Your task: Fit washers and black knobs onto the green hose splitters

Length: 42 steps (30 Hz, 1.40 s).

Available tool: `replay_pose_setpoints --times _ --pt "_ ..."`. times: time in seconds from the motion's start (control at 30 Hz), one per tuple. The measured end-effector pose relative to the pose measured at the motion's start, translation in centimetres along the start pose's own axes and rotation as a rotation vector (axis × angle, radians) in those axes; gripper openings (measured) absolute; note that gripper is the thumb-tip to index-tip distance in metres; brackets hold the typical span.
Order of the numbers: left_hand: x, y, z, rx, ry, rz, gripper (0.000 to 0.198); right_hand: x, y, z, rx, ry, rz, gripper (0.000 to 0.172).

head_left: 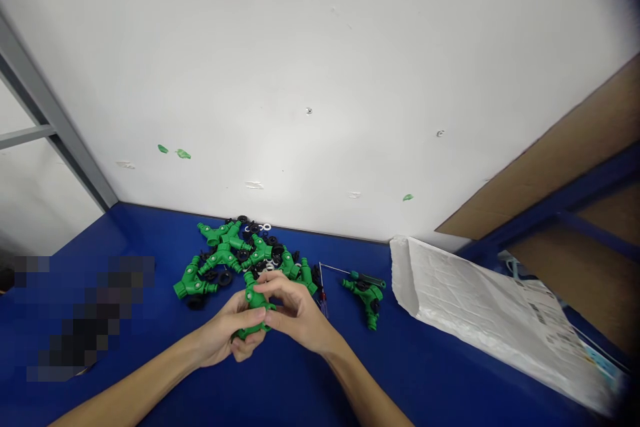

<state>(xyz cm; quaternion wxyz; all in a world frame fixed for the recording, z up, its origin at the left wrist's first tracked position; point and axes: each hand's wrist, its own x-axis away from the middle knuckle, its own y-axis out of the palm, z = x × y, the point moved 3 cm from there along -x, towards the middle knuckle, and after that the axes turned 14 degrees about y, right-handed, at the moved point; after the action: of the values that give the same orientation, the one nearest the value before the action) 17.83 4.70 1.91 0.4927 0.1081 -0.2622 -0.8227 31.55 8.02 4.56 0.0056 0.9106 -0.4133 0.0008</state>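
While both my hands close around it, the green plastic Y-shaped hose fitting is right there at the centre of the action, over the blue table! My left hand cups it from the left and underneath, fingers curled round, while my right hand grips the top from the right, with fingers and thumb wrapped over it. Just beyond my hands, a heap of matching green fittings sprawls across the table, mixed with black rubber rings and a few white washers. Off to the right of the heap lies a green-handled screwdriver, its thin shaft pointing left, with one more green fitting just nearer to me. Further right, a white woven sack sprawls across the table, printed toward its right end. A white wall flecked with green rises along the far edge, cardboard fills the far right, and a blurred patch hides part of the table on the left.
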Motion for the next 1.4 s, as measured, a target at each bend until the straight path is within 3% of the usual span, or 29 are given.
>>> replay_pose_setpoints --times 0.33,0.47,0.57,0.7,0.9,1.0,1.07,1.27,1.4 --pt "0.3 -0.4 0.0 -0.046 0.002 0.027 0.053 0.1 0.8 0.0 0.059 -0.036 0.031 0.024" --pt "0.1 -0.8 0.6 0.050 0.020 -0.003 0.047 -0.1 0.4 -0.4 0.051 -0.065 0.057 0.035" --pt "0.0 -1.8 1.8 0.147 0.084 0.022 0.042 0.1 -0.9 -0.2 0.045 -0.069 0.205 0.030" --pt "-0.4 -3.6 3.3 0.212 0.185 0.081 0.041 0.9 -2.1 0.5 0.443 -0.082 0.415 0.015" --pt "-0.5 -4.4 3.7 0.219 0.257 0.107 0.032 1.0 -1.0 1.4 0.957 -0.090 0.406 0.024" --pt "-0.5 -4.3 3.8 0.220 0.264 0.115 0.030 0.7 0.2 1.6 1.140 -0.112 0.363 0.033" --pt "-0.5 -4.3 3.9 0.224 0.263 0.128 0.029 0.5 0.7 1.8 1.208 -0.134 0.338 0.030" --pt "-0.5 -4.3 4.4 0.237 0.270 0.160 0.032 0.6 0.6 2.2 1.168 -0.112 0.335 0.016" --pt "-0.7 -3.8 4.1 0.161 0.254 0.171 0.034 0.7 0.7 0.8 0.880 -0.192 0.408 0.016"
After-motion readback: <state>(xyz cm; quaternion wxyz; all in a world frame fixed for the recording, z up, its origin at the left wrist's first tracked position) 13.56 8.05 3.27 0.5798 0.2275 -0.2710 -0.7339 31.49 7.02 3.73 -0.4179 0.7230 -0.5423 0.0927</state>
